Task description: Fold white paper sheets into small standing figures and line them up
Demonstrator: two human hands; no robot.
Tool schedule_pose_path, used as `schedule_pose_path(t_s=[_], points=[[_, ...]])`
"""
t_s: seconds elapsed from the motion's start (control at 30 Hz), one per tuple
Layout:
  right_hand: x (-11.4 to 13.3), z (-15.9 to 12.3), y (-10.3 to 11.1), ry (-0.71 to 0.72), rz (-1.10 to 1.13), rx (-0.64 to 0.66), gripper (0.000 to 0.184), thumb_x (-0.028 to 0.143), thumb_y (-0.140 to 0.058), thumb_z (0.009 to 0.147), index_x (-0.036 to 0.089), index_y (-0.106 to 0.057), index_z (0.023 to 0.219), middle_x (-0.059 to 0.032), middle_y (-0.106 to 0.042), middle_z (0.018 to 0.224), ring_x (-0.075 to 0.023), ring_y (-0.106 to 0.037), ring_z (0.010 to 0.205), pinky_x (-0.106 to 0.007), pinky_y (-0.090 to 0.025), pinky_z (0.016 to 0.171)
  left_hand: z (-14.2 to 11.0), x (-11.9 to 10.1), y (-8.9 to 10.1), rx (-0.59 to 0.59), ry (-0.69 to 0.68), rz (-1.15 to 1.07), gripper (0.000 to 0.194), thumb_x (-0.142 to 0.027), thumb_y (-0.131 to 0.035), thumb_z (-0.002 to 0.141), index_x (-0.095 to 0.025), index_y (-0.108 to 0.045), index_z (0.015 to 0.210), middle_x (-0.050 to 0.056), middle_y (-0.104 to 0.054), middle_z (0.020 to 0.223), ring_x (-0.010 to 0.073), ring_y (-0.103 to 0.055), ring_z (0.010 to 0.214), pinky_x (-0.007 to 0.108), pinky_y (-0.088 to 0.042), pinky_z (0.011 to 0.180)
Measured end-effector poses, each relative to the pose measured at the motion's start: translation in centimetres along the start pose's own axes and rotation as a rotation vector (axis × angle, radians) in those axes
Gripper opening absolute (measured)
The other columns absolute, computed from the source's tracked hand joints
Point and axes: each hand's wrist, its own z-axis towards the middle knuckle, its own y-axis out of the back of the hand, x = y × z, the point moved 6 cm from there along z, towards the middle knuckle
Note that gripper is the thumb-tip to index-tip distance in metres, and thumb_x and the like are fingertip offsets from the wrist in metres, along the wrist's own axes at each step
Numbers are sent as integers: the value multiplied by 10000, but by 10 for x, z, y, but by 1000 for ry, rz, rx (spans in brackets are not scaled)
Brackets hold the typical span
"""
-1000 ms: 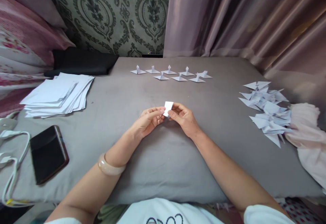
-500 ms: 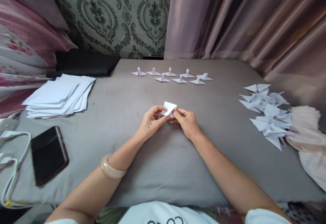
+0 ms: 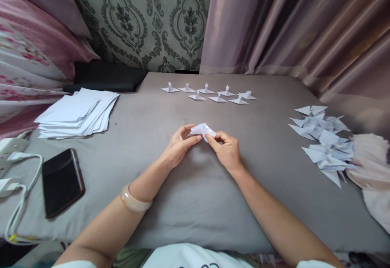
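Note:
Between my hands, just above the grey cloth, is a small folded white paper (image 3: 202, 129), spread wide with a crease near its middle. My left hand (image 3: 181, 144) pinches its left end between thumb and fingers. At the right end, my right hand (image 3: 224, 146) grips the paper with thumb and bent fingers. Parts of the folds are hidden behind the fingertips. Farther back stand several small folded paper figures (image 3: 207, 89) in two rows, each with a flat pointed base and an upright middle.
A stack of white paper sheets (image 3: 73, 113) lies at the left, before a black folded item (image 3: 106, 77). Nearer are a phone (image 3: 63, 182) and white cables (image 3: 22, 203). Pointed folded papers (image 3: 329, 146) are heaped at the right beside a pale cloth (image 3: 370, 162).
The folded paper has gone from a compact, tilted shape to a wider, flatter one. My hands have moved slightly apart, the right one turning a little. The view has shifted slightly.

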Motion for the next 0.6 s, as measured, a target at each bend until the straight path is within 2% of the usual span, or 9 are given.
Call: schedule_pose_path(t_s=[0.07,0.17,0.23,0.3,0.4,0.5,0.6], points=[[11,-4,1,168,-96,-20,220,352,-639,828,212,-618,660,5,-629,669,-137,-577,649,-269,-457,671,0,0,-4,28,23,-56,472,-207,-791,701,-173,-572,1117,72,-634,1109,170,-632,1008,362,-462,987],[24,-12,-2,379,-245,15,187,292,-591,881,219,-632,714,-20,-684,746,-149,-626,731,-291,-457,740,0,1,-4,33,64,-155,427,-256,-764,751,-150,-562,1113,80,-652,1020,175,-656,945,390,-482,974],[27,-16,-6,445,-315,59,170,288,-596,890,219,-653,746,-28,-708,771,-155,-648,766,-305,-447,774,1,2,-1,13,88,-208,447,-235,-768,747,-137,-551,1125,79,-669,964,175,-669,888,381,-506,922],[27,-16,-8,441,-297,92,174,332,-639,870,218,-662,741,-26,-715,772,-156,-652,762,-307,-446,781,2,0,1,0,89,-238,473,-202,-775,734,-130,-544,1140,82,-680,958,183,-675,874,366,-516,875],[20,-11,-6,296,-110,100,260,430,-688,814,207,-654,684,-10,-690,708,-141,-619,678,-281,-459,700,2,-3,2,8,74,-255,481,-177,-775,727,-125,-549,1149,92,-685,982,199,-672,918,373,-504,888],[3,-2,-2,21,77,42,355,507,-691,773,187,-634,631,12,-630,586,-121,-569,565,-251,-443,577,3,-4,1,39,60,-252,531,-115,-779,680,-136,-566,1166,89,-666,1039,192,-646,963,364,-481,920],[-14,2,1,-193,246,-42,366,537,-704,735,177,-648,771,15,-645,584,-131,-595,523,-247,-447,521,4,-3,3,30,34,-212,609,-47,-769,607,-158,-582,1176,58,-643,1050,162,-626,933,305,-476,881]])
